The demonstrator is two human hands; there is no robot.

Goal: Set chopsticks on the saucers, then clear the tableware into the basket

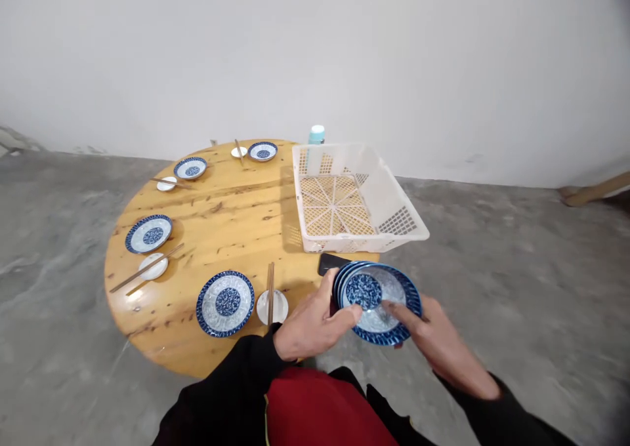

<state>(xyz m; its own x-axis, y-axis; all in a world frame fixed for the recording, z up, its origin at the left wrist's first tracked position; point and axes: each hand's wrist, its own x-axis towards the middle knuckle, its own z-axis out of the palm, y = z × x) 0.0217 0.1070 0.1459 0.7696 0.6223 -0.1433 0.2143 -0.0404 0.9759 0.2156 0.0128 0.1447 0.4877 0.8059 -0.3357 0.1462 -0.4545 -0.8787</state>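
A stack of several blue-and-white bowls is held in front of me, tilted, beside the table's right edge. My left hand grips the stack from the left, its thumb over the rim of the top bowl. From the right, my right hand holds the rim, the thumb inside and the other fingers hidden underneath. On the table, left of my hands, lie a blue-rimmed bowl and a small white saucer with chopsticks across it.
The round wooden table carries more settings along its left and far edges. A white plastic basket stands at its right, overhanging the edge. Behind it is a light-blue bottle. A dark phone lies near the stack.
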